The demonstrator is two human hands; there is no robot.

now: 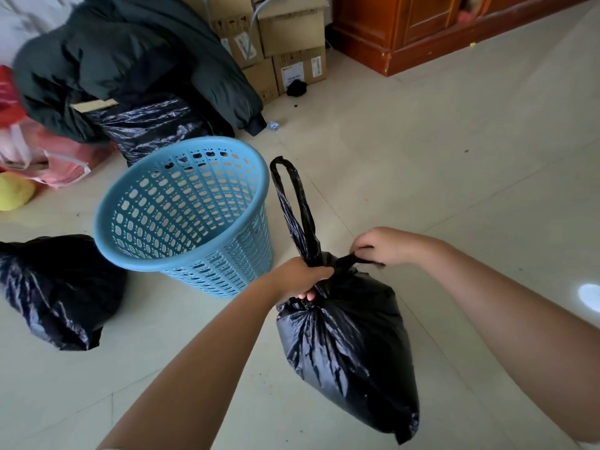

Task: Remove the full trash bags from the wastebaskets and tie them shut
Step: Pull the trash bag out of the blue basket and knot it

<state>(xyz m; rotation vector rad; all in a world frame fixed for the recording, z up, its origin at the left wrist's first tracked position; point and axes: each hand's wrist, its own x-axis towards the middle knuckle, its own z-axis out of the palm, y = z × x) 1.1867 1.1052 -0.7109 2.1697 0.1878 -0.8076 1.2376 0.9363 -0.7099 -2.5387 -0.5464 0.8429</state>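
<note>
Black plastic trash bag (347, 345) hangs beside the light-blue perforated plastic wastebasket (185, 216); left hand (300, 279) grips its gathered neck, right hand (381, 246) pinches one handle strip.

left hand (297, 280) gripping, right hand (383, 246) pinching

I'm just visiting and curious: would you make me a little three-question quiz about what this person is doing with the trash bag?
1. True or false: the blue wastebasket has a bag inside it.
2. Which hand grips the gathered neck of the black trash bag: left or right?
3. What does the right hand pinch?

Key:
1. False; the basket holds no bag.
2. The left hand.
3. One handle strip of the bag; the other handle loop stands up free.
</note>
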